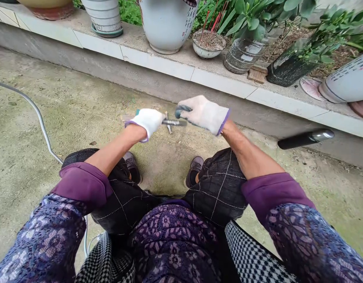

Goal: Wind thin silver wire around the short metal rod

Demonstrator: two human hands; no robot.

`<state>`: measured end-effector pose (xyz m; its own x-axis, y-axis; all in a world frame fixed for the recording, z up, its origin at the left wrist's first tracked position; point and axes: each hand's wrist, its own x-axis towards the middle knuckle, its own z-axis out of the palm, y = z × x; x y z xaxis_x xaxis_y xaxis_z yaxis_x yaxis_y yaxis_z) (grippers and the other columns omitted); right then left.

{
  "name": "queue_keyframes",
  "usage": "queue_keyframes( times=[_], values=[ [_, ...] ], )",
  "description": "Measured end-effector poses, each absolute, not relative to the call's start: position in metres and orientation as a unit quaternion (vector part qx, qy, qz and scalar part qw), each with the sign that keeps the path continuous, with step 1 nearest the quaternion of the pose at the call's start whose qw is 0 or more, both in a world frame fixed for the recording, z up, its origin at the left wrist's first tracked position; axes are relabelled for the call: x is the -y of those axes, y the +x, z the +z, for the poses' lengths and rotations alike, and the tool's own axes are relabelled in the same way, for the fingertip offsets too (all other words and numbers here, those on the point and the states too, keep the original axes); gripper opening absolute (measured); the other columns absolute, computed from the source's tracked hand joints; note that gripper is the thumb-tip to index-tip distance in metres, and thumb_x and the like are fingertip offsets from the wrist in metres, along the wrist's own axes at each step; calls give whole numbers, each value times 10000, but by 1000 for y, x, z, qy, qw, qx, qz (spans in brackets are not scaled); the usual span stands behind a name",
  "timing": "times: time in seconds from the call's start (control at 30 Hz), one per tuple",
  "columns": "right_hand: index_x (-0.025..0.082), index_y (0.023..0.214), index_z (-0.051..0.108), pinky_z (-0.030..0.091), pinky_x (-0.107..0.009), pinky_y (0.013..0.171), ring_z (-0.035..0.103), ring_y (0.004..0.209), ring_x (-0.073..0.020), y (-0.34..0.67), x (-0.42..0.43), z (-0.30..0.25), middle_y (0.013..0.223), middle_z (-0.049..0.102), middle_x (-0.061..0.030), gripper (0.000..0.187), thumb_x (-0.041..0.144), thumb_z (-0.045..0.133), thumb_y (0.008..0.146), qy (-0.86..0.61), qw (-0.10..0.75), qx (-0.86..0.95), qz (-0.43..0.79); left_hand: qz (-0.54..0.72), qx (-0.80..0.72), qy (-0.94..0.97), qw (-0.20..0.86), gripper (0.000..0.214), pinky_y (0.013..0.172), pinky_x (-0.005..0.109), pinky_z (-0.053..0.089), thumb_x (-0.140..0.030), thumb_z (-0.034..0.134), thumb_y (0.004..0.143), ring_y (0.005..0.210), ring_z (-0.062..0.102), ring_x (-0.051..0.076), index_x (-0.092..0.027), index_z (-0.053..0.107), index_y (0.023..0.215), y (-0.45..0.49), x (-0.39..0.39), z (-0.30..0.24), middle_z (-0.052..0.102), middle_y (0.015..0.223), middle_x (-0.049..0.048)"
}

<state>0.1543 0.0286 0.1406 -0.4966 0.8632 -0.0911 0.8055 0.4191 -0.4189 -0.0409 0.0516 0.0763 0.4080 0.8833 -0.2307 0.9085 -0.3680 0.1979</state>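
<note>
The left hand (144, 124) and the right hand (202, 114) wear white work gloves (203, 114) and are held above a concrete ground (81, 106), in front of the knees. Between the hands is a blurred metal tool (174, 122), with a teal-coloured end (137, 112) near the left glove; what each hand grips is too blurred to tell. Behind, a tiled concrete ledge (158, 68) carries white flower pots (166, 25) and green plants (252, 15). A grey hose (37, 112) lies on the ground at left.
</note>
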Motion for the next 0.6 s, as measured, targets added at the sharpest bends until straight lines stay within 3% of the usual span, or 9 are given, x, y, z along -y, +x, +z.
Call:
queue_keyframes(
  times=[0.1, 0.23, 0.33, 0.5, 0.6],
  values=[
    [171, 766, 661, 287, -287, 594, 381, 611, -117, 175, -52, 133, 638, 500, 9, 173, 175, 547, 897, -525, 89, 819, 215, -36, -498, 850, 168, 227, 728, 325, 434, -194, 561, 899, 700, 576, 192, -194, 767, 995, -32, -32, 87, 513, 608, 6],
    [145, 899, 688, 278, -270, 509, 369, 528, -99, 185, -58, 129, 624, 455, 28, 185, 154, 506, 866, -563, 171, 734, 340, 169, -528, 765, 329, 278, 644, 291, 431, -282, 578, 927, 664, 558, 141, -181, 727, 1137, -34, -30, 118, 629, 737, 15],
    [147, 944, 696, 313, -268, 510, 423, 539, -111, 170, -42, 134, 635, 491, 15, 202, 181, 507, 882, -557, 172, 734, 348, 246, -576, 698, 348, 331, 645, 300, 440, -323, 551, 958, 708, 558, 144, -202, 683, 1236, -41, -45, 127, 649, 774, 16],
    [184, 784, 653, 331, -271, 581, 446, 592, -112, 144, -20, 144, 650, 551, 9, 160, 197, 555, 911, -485, 48, 823, 292, 26, -611, 773, 167, 299, 755, 324, 438, -301, 484, 1005, 818, 588, 182, -199, 720, 1159, -43, -55, 104, 649, 775, 32],
    [188, 718, 623, 295, -289, 585, 403, 610, -117, 157, -30, 144, 626, 520, 4, 193, 188, 582, 907, -491, 54, 836, 241, -81, -546, 826, 112, 294, 793, 343, 431, -210, 476, 979, 877, 624, 223, -197, 739, 1109, -36, -43, 93, 663, 784, 58]
  ],
)
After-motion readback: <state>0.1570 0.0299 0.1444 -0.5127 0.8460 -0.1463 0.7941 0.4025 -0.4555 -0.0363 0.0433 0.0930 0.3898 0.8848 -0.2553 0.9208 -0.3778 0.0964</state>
